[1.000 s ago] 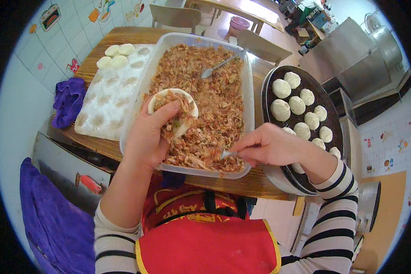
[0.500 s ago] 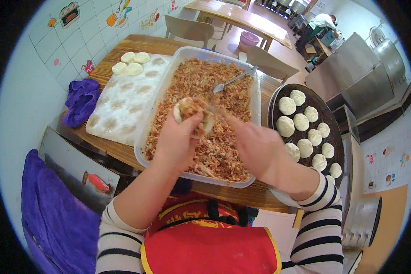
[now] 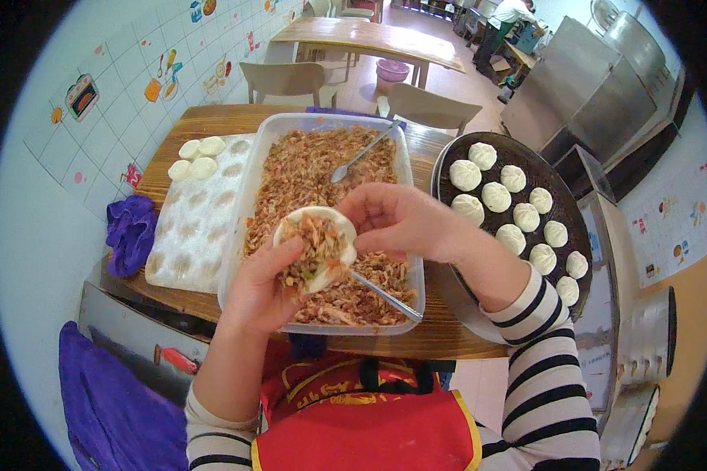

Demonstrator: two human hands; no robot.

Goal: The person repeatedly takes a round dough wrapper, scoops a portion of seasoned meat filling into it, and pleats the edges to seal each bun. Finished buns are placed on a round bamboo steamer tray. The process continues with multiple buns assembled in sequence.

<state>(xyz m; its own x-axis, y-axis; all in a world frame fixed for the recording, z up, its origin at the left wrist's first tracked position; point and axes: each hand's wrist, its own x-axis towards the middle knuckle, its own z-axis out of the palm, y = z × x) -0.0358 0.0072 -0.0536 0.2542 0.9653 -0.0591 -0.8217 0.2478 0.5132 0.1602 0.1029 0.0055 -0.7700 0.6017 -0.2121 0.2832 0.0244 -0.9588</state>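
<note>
My left hand [image 3: 263, 286] cups a round dough wrapper [image 3: 342, 228] heaped with chopped filling [image 3: 313, 245]. At the wrapper's right edge, the fingers of my right hand [image 3: 397, 224] pinch the dough. Both hands are over a large clear plastic tub [image 3: 411, 235] of reddish-brown chopped filling [image 3: 314, 149]. Just below the wrapper, a metal utensil [image 3: 385, 297] rests in the tub with its handle toward the near right corner; its other end is hidden. A spoon [image 3: 361, 155] lies on the filling at the far right side.
Right of the tub, a round dark pan [image 3: 495, 243] holds several pleated buns [image 3: 496, 197]. To the left, several flat dough rounds [image 3: 203, 166] lie on a floured board [image 3: 182, 235] beside a purple cloth [image 3: 130, 234]. Chairs [image 3: 430, 106] stand beyond; a person [image 3: 507, 23] bends far off.
My right hand, blurred over the filling before, now pinches the wrapper's edge. A metal utensil now shows resting in the near part of the tub. The whole view has shifted.
</note>
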